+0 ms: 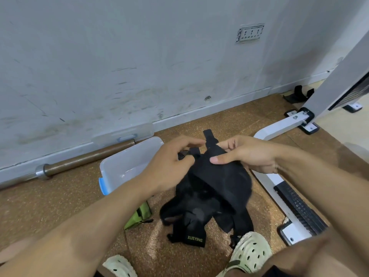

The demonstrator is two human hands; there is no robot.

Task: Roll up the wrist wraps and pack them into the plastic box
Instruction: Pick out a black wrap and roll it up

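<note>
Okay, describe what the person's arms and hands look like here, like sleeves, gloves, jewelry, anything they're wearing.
Both forearms are bare right to the frame edge: no sleeves show. The left hand and right hand wear no gloves, and no rings, watch or wristband can be seen. The right thumbnail is short and unpainted. Lower down, the feet wear pale green perforated clogs.

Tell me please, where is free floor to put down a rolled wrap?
Bare floor lies between the metal bar and the plastic box, also left of the green bag. The box shows nothing inside. Around the wrap pile and sandals is crowded.
</note>
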